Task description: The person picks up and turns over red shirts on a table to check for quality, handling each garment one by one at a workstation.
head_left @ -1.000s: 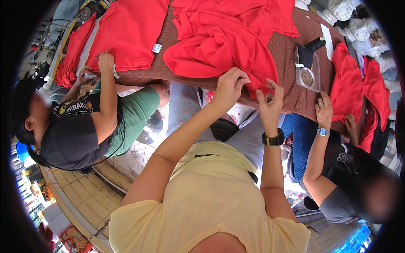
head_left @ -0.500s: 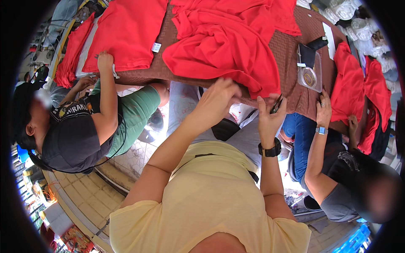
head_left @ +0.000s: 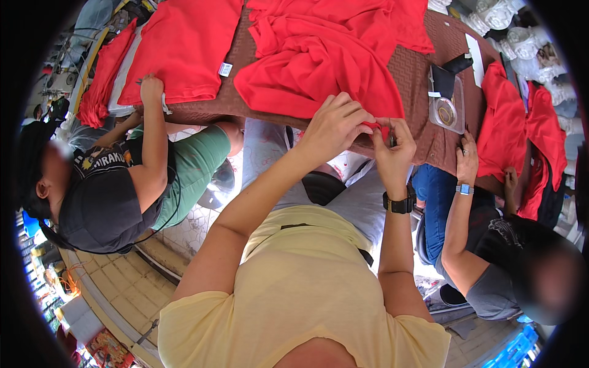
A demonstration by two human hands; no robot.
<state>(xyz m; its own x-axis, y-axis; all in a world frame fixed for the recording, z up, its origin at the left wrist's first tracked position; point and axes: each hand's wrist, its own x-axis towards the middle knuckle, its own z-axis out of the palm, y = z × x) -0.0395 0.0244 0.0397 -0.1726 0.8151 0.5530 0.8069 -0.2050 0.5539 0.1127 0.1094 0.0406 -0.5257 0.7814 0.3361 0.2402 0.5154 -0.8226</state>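
Note:
A crumpled red garment (head_left: 325, 67) lies at the near edge of the brown-covered table (head_left: 242, 98), in front of me. My left hand (head_left: 338, 127) is closed in a pinch on the garment's near edge. Close beside it, my right hand (head_left: 396, 147) is bent with thumb and fingers at the same bit of red cloth. A small dark tool, seen earlier as thread snips, is tucked in that right hand; most of it is now hidden by the fingers.
A clear plastic box (head_left: 448, 107) with a round gold-coloured item stands on the table to the right. Red cloth pieces (head_left: 181, 52) lie on the left, more (head_left: 503, 122) on the right. A co-worker's hand (head_left: 152, 90) is on the left cloth; another's (head_left: 467, 158) touches the table edge.
My left hand has moved to the right and now pinches the red cloth. The right hand's fingers have closed in toward it, covering the snips. The garment's corner is drawn up between the hands.

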